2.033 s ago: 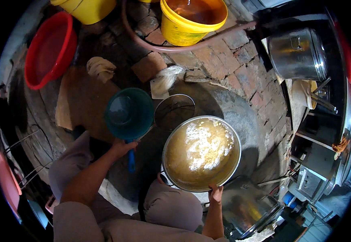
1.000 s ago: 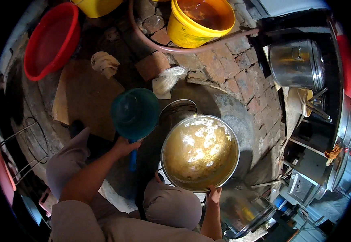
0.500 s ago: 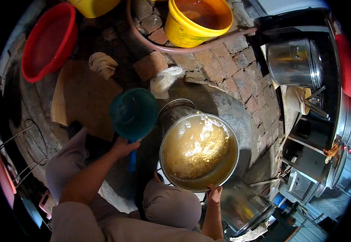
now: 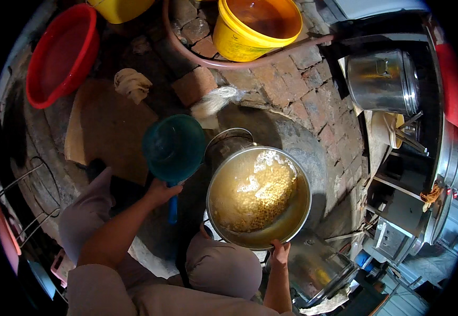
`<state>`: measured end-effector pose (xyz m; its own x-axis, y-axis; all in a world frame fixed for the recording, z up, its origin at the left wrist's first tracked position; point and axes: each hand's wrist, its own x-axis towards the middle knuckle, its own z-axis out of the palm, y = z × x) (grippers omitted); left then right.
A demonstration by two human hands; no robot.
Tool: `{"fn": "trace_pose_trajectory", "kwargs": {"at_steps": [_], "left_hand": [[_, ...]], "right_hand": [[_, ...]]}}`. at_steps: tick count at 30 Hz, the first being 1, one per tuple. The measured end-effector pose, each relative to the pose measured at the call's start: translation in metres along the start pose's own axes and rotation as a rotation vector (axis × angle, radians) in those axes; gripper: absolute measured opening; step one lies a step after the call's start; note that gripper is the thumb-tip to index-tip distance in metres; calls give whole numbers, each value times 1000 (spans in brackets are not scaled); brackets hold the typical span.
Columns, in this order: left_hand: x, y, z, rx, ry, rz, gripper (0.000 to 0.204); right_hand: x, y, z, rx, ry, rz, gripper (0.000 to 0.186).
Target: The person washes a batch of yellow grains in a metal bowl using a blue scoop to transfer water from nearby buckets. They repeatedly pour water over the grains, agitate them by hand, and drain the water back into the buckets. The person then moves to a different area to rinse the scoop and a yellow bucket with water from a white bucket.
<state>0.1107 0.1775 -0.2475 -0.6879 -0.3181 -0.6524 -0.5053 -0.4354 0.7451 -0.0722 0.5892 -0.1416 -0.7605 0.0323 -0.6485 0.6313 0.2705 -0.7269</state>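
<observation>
A teal plastic water dipper with a blue handle is in my left hand, whose fingers are wrapped round the handle near the bowl. Just right of it is a round metal pot with a wire bail handle. In the pot, pale yellow beans, which look like soybeans, lie under cloudy water with foam on top. My right hand grips the pot's near rim. Its fingers are partly hidden at the rim. The dipper is held beside the pot, apart from its water.
A yellow bucket of brownish liquid stands far off inside a low curved rim. At the far left is a red basin, with a cardboard sheet and crumpled cloth nearer. Metal pots stand along the right.
The foam and beans in the pot have shifted a little, and the bean heap shows more clearly. Both hands keep their grips.
</observation>
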Motion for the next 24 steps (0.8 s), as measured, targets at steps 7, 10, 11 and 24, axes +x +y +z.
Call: {"fn": "trace_pose_trajectory", "kwargs": {"at_steps": [7,10,11,24], "left_hand": [[-2,4,-2,57,-1,75,38],[-2,9,-2,102,-16,95,38],[-2,7,-2,82,-10,90,38],[-9,6,-3,109,23,32,34]], "right_hand": [[-1,-6,1,-11,-114,-41,23],[-5,-2,5,-21,183,11,22],[-5,-2,6,-22,202,10,22],[-6,-21,17,-66,-27,-105,8]]}}
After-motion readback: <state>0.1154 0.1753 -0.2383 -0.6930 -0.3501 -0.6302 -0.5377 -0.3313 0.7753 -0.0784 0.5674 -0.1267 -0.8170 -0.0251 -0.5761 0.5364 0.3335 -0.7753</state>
